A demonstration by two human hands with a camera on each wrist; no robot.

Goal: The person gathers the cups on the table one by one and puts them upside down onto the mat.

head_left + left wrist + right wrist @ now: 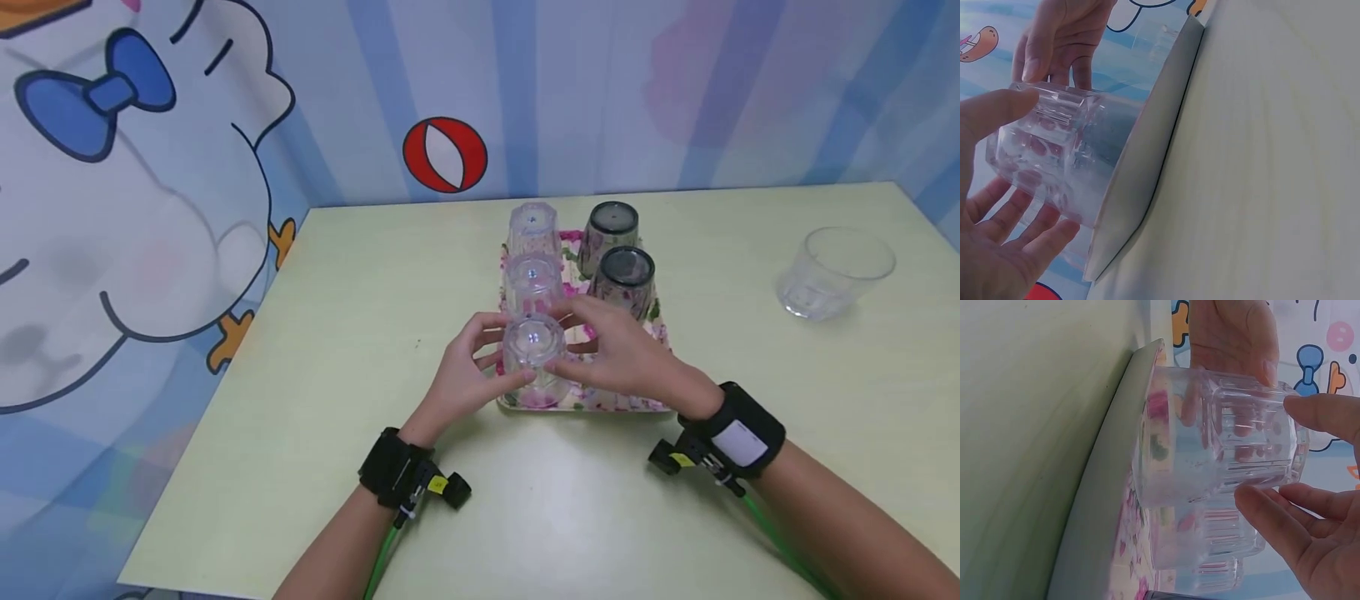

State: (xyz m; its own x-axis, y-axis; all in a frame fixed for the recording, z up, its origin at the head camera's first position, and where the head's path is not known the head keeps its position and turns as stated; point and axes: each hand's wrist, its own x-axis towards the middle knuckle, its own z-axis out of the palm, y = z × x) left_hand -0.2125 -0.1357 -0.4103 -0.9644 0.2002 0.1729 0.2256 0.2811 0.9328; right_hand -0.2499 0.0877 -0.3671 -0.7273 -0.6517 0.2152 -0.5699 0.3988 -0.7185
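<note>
A clear drinking glass point(534, 343) stands upside down on the near left corner of a floral tray point(615, 402). My left hand point(471, 371) holds it from the left, thumb in front and fingers round the far side. From the right, my right hand point(626, 350) holds the same glass between thumb and fingers. In the right wrist view the rim of the glass point(1185, 437) meets the tray. Behind it, two more clear glasses point(533, 283) are upturned in a row, and two dark grey glasses point(624, 271) are upturned on the tray's right side.
A wider clear glass point(832, 275) stands upright by itself at the right of the pale table point(375, 317). A wall point(570, 100) printed with cartoon figures rises behind and to the left. Green cables point(780, 533) run from the wrist cameras along both forearms.
</note>
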